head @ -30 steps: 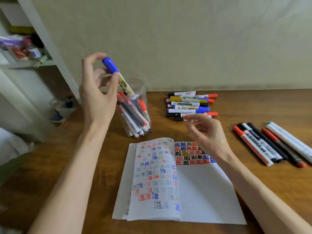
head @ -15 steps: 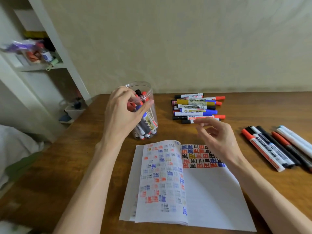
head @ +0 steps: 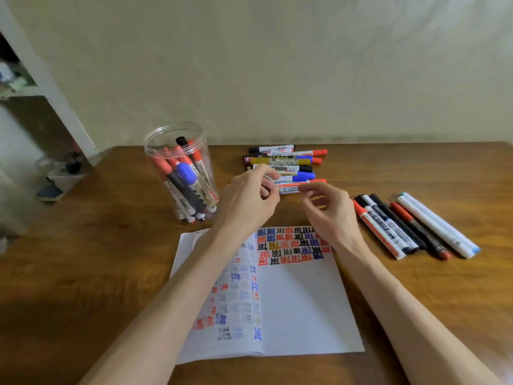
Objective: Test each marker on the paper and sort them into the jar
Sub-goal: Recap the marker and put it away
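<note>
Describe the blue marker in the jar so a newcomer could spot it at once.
Find the clear jar standing on the wooden table, beyond the notebook's left corner. Inside it, markers lean together. The blue marker sits mid-height at the front, its fat blue cap alone among red and black ones.

We take this for a home room: wooden table (head: 83, 273) against plain wall (head: 277, 65), cluttered white shelf (head: 16, 87) left of the table.

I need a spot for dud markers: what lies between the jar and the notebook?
Only a bare strip of table lies between jar and notebook, seen in the head view.
</note>
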`<state>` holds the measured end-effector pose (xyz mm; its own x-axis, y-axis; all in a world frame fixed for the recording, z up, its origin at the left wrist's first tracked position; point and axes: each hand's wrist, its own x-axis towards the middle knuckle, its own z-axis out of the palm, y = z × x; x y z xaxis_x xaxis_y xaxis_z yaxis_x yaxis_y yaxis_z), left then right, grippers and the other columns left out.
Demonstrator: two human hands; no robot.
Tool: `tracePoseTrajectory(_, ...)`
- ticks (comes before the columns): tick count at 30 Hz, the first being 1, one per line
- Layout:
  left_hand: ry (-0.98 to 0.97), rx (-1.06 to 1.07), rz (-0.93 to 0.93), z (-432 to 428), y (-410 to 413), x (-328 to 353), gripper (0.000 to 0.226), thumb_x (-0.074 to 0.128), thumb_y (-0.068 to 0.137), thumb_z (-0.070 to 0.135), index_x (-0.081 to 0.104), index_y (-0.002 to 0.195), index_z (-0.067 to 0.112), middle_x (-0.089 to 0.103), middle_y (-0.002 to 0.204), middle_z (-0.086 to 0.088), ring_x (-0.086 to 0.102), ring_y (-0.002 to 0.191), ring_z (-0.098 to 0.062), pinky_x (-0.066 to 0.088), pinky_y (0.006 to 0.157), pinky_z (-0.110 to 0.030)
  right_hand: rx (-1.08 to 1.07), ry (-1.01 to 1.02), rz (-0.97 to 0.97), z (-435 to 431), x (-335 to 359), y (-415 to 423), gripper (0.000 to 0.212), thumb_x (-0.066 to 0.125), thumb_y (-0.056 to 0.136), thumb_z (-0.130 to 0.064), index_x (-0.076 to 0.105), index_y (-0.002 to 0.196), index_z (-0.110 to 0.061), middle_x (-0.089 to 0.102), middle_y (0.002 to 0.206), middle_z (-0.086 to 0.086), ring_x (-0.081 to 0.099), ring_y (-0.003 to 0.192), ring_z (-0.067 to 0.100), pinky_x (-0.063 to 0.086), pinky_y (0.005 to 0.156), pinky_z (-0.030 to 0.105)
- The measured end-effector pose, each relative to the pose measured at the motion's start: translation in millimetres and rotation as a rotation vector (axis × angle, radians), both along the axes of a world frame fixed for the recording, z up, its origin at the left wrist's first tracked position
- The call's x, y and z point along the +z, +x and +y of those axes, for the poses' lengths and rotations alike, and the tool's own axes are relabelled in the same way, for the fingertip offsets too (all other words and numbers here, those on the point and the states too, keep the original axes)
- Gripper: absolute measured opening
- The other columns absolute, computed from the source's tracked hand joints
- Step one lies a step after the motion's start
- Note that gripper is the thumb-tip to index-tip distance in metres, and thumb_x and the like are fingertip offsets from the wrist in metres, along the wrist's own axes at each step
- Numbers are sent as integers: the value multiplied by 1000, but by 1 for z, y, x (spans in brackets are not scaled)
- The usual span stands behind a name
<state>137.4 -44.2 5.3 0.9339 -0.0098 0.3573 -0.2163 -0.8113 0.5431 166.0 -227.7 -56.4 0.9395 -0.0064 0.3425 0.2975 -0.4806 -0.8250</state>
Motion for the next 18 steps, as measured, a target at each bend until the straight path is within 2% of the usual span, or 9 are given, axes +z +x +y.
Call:
tracePoseTrajectory(3, 138, 62, 113, -5, 13, -14, 38, 69, 97, 29, 58, 134, 28, 66, 131, 8, 62, 117, -12, 52, 85, -27, -26, 17, 13, -8, 2, 1, 18, 66, 99, -21, 77, 113, -23, 74, 96, -11, 69, 85, -3, 55, 66, 13)
tracePoseTrajectory(6, 243, 117, 137, -4, 19, -27, 49, 70, 97, 30, 51, 143, 27, 56, 146, 3, 51, 132, -20, 50, 96, -38, -49, 43, 41, -14, 5, 1, 21, 66, 99, -23, 76, 117, -21, 73, 96, -8, 70, 82, 1, 52, 61, 11)
tracePoseTrajectory(11, 294, 147, 125, 1, 25, -45, 58, 70, 96, 33, 45, 148, 27, 56, 147, 1, 50, 133, -22, 47, 100, -38, -64, 46, 58, -16, 8, 1, 22, 66, 101, -23, 76, 120, -19, 72, 98, -6, 67, 82, 2, 47, 57, 6)
tracePoseTrajectory(15, 253, 181, 109, 3, 30, -57, 55, 69, 97, 33, 49, 147, 25, 59, 137, 0, 52, 127, -21, 47, 94, -34, -62, 33, 75, -16, 9, 0, 22, 65, 102, -23, 75, 121, -18, 73, 104, -3, 66, 78, -6, 47, 57, 5)
tracePoseTrajectory(18, 242, 190, 127, 4, 34, -62, 53, 68, 98, 37, 50, 146, 25, 57, 138, -2, 52, 126, -21, 49, 92, -35, -64, 18, 93, -16, 9, 0, 20, 64, 103, -23, 75, 119, -22, 71, 104, -7, 66, 79, -9, 46, 58, 4)
